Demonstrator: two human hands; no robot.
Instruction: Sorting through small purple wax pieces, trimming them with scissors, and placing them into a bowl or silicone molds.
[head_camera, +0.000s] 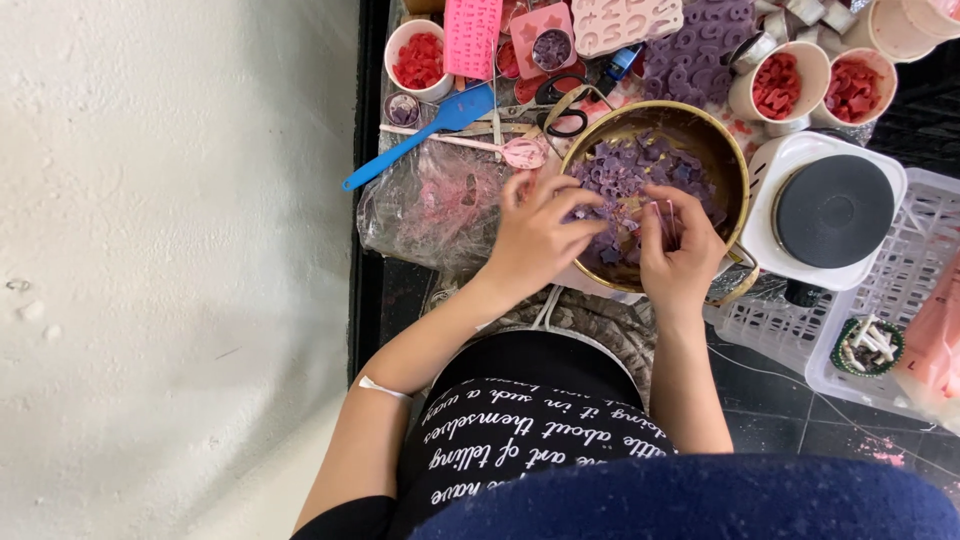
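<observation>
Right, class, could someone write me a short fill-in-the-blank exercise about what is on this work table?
1. Both hands work over a gold bowl full of ____ pieces.
2. The spatula left of the bowl is ____.
3. The hot plate right of the bowl has a round ____ top.

Missing words: purple; blue; black

Bright, even daylight; soft faint shadows; pale wall near overexposed; sharp focus, slight edge distortion.
</observation>
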